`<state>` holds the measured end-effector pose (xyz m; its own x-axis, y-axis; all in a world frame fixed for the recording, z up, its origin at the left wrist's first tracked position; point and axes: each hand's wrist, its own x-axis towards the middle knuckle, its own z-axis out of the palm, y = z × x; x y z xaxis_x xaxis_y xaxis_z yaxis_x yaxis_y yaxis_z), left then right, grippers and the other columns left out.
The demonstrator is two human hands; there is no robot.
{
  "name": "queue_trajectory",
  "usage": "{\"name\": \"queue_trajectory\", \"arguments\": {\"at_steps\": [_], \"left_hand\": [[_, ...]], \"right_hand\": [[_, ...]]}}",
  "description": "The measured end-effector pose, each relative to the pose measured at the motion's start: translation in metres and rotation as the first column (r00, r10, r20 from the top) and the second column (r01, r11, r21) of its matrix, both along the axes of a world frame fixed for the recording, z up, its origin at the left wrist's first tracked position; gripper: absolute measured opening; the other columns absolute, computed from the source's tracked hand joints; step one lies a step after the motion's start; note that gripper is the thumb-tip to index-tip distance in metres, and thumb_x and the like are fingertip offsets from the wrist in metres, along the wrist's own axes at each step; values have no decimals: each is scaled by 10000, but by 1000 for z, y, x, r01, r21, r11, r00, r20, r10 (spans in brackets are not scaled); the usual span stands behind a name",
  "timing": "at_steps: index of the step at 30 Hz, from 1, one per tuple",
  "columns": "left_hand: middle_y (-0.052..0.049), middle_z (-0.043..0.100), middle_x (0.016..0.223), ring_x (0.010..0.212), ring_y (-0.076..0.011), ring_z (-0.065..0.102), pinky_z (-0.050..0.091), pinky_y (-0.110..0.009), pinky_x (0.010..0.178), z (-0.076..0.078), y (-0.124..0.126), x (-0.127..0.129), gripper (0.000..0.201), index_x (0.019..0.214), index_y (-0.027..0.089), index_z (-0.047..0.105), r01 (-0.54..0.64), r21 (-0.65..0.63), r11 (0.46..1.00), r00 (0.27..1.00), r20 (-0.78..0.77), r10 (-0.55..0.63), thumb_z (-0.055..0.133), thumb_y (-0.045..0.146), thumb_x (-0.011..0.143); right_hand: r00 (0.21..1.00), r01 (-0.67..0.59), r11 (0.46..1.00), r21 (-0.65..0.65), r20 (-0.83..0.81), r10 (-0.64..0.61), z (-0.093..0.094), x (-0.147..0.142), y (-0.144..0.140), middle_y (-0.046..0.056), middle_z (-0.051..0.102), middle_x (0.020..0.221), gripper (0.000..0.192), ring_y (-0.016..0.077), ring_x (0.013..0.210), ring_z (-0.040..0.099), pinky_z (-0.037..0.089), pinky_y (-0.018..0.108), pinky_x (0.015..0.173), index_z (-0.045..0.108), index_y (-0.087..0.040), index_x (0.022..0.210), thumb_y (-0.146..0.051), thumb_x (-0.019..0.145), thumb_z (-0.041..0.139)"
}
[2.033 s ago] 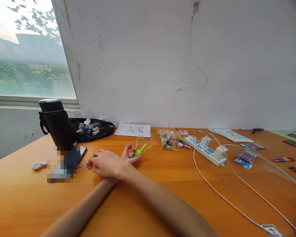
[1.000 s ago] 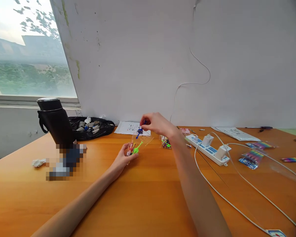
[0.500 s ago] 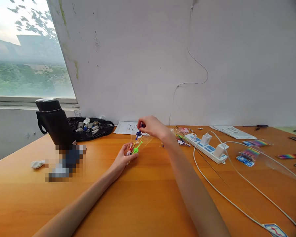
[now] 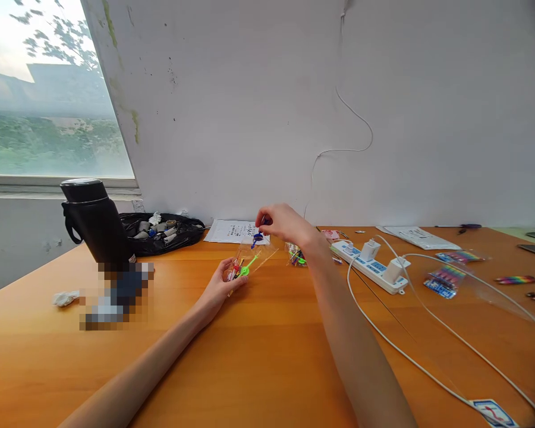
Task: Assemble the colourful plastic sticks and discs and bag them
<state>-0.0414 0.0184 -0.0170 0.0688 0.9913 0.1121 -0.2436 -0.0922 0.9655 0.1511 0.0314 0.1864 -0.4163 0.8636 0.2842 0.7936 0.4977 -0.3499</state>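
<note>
Left hand (image 4: 220, 285) gripping bag (image 4: 245, 264) bottom; right hand (image 4: 283, 223) pinching blue pick (image 4: 255, 238) above mouth. Risk: missing the floppy opening, dropping pick.

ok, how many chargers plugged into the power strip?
2. Both white, on the power strip: one charger toward its far end, the other charger at its near end.
</note>
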Motion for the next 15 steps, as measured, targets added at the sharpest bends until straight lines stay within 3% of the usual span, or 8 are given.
{"name": "queue_trajectory", "arguments": {"at_steps": [6,11,15], "left_hand": [[-85,639,1349,1153,-224,643,476,-332,1009,-3,2,-1,682,1257,234,607,11,9,1000,1000,14,-11,915,351,659],[-75,663,1293,1118,-200,649,479,-309,983,-2,1,-1,662,1262,234,592,37,6,999,999,18,-37,902,335,686],[-67,675,1265,1090,-199,659,500,-308,955,-5,3,-2,652,1243,241,603,29,-1,1000,999,32,-29,907,331,673]], "right_hand": [[999,-33,994,-109,38,38,-4,-5,0,84,774,997,178,144,827,699,470,192,647,755,-144,958,-53,865,633],[974,-220,953,-209,-1,225,-9,-8,4,67,771,1037,254,131,881,705,477,181,676,731,-155,1055,-52,905,554],[984,-167,963,-211,25,176,-11,-9,7,86,757,1083,276,117,854,705,463,180,652,720,-136,1038,-8,897,519]]}}
